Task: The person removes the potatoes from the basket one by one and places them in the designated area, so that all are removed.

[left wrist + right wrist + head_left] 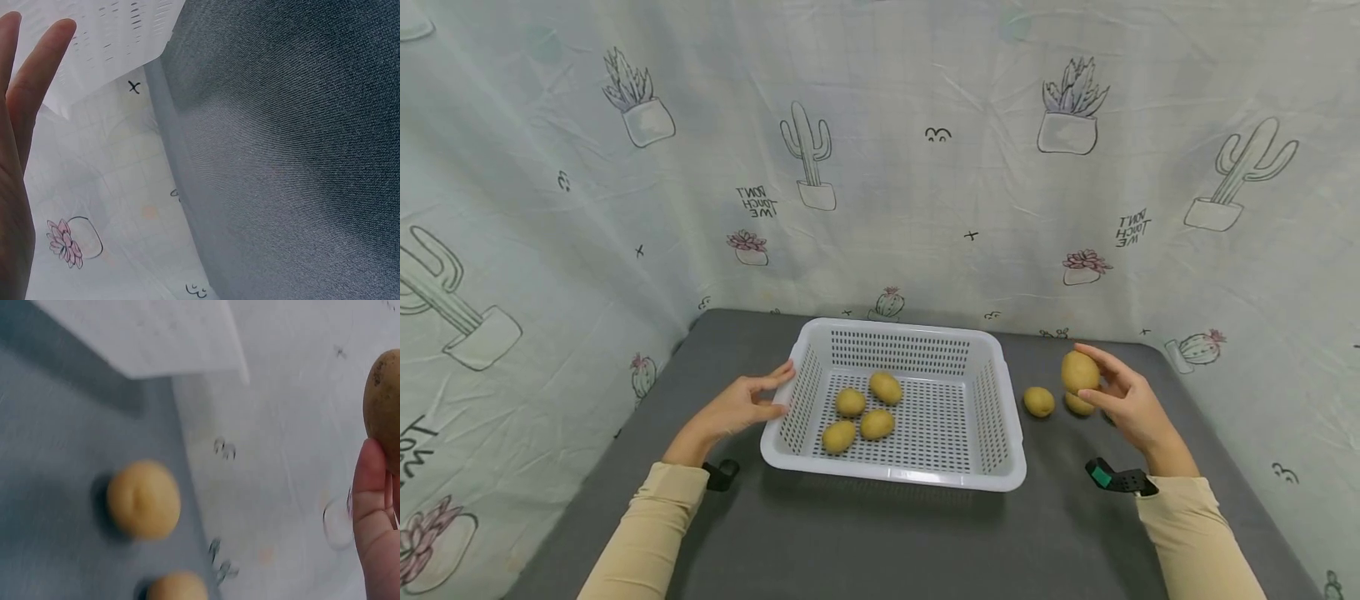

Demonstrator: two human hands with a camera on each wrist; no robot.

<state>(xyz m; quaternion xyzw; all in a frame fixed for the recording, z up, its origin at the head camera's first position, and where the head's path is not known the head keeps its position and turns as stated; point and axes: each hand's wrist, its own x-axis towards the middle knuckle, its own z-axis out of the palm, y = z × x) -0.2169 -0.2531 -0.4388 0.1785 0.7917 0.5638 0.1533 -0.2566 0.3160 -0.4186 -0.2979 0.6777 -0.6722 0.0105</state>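
In the head view my right hand [1123, 397] pinches a potato [1080, 372] between thumb and fingers, above the table to the right of the basket. The right wrist view shows this held potato [384, 406] at its right edge, with dark specks on its skin. My left hand [741, 408] is at the left rim of the white plastic basket [917, 475], fingers extended and fingertips at the rim; whether they press on it I cannot tell. Several potatoes [877, 424] lie together in the left half of the basket.
On the table right of the basket lie a potato [1039, 402] and another potato [1078, 405], partly hidden under the held one. A dark object beside them is mostly covered by my right hand. A cactus-printed sheet [880, 167] hangs behind the grey table [880, 533].
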